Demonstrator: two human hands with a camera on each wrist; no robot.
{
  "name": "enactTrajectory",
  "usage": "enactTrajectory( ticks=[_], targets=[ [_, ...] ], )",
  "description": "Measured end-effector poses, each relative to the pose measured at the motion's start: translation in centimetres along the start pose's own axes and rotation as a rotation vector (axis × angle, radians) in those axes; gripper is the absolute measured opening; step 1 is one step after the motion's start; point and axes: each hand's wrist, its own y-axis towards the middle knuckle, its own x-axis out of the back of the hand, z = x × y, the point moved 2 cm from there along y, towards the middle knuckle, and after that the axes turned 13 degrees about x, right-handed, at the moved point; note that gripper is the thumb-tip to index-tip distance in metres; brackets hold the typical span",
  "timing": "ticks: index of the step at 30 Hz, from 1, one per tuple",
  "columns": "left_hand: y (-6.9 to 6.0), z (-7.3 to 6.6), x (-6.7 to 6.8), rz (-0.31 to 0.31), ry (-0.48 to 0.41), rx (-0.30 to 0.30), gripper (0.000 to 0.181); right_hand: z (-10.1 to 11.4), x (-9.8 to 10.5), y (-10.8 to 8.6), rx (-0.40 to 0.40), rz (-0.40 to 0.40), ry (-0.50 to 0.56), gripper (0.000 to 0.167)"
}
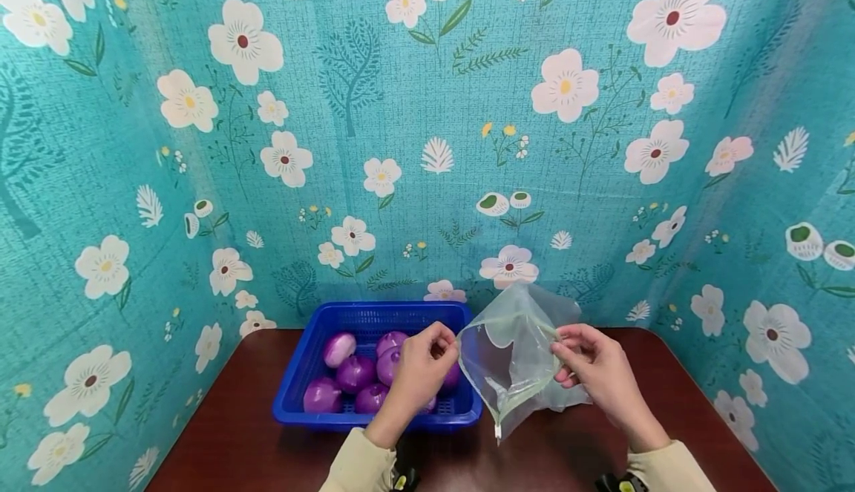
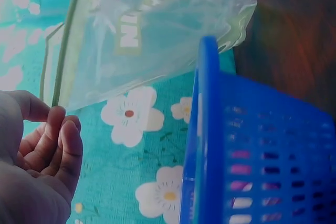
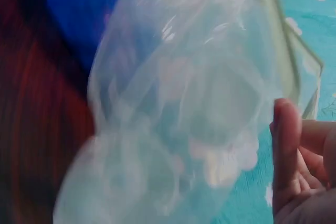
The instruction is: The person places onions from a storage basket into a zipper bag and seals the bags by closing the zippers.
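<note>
A clear zip bag (image 1: pixel 514 358) with a pale green rim is spread wide at its mouth, with a white slider hanging at the lower corner. My left hand (image 1: pixel 422 362) pinches one edge of the mouth between thumb and fingers. On the opposite edge, my right hand (image 1: pixel 597 367) grips the rim the same way. Printed letters show on the bag (image 2: pixel 131 30) in the left wrist view. Beneath and behind my left hand stands a blue basket (image 1: pixel 287 395) holding several purple onions (image 1: pixel 356 374); my forearm hides some of them.
The basket sits on a dark red-brown table (image 1: pixel 234 440), left of the bag. Teal flowered cloth (image 1: pixel 414 143) surrounds the table at the back and both sides.
</note>
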Motion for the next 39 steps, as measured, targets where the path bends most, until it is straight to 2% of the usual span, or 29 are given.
enactTrajectory(
  ticks=[3,6,9,16,19,22,24,27,30,32,36,37,39],
  targets=[
    [-0.4,-0.3,-0.5,0.007,0.023,-0.021,0.013,0.1,-0.5,-0.2,-0.051,-0.008,0.13,0.035],
    [-0.7,-0.6,-0.9,0.004,0.037,-0.041,0.012,0.2,-0.8,-0.2,-0.089,0.014,0.256,0.023],
    [-0.8,-0.8,-1.0,0.004,0.045,-0.045,0.011,0.3,-1.2,-0.2,-0.087,0.056,0.329,0.016],
    [-1.0,-0.7,-1.1,0.001,0.051,-0.048,0.011,0.3,-1.6,-0.2,-0.05,0.158,0.352,0.024],
    [-1.0,-0.6,-1.2,-0.001,0.055,-0.053,0.011,0.3,-1.8,-0.3,-0.054,0.191,0.393,0.024],
    [-1.1,-0.6,-1.3,-0.002,0.061,-0.038,0.01,0.7,-1.9,-0.3,-0.067,0.198,0.421,0.024],
    [-1.1,-0.7,-1.4,-0.005,0.064,-0.033,0.01,1.0,-2.2,-0.3,-0.068,0.178,0.397,0.025],
    [-1.1,-0.7,-1.4,-0.007,0.064,-0.033,0.01,1.3,-2.6,-0.2,-0.038,0.128,0.297,0.031],
    [-1.1,-0.8,-1.5,-0.006,0.065,-0.036,0.01,1.4,-3.1,-0.2,0.016,0.062,0.128,0.031],
    [-1.2,-0.7,-1.5,-0.009,0.07,-0.039,0.01,1.5,-3.2,-0.3,0.081,0.023,-0.046,0.029],
    [-1.2,-0.7,-1.4,-0.03,0.097,-0.043,0.01,1.8,-3.2,-0.6,0.274,-0.055,-0.484,0.031],
    [-1.2,-0.8,-1.4,-0.036,0.102,-0.046,0.01,1.9,-3.2,-0.7,0.322,-0.073,-0.572,0.032],
    [-1.2,-0.8,-1.4,-0.045,0.108,-0.048,0.011,2.0,-3.2,-0.7,0.397,-0.097,-0.676,0.034]
  ],
)
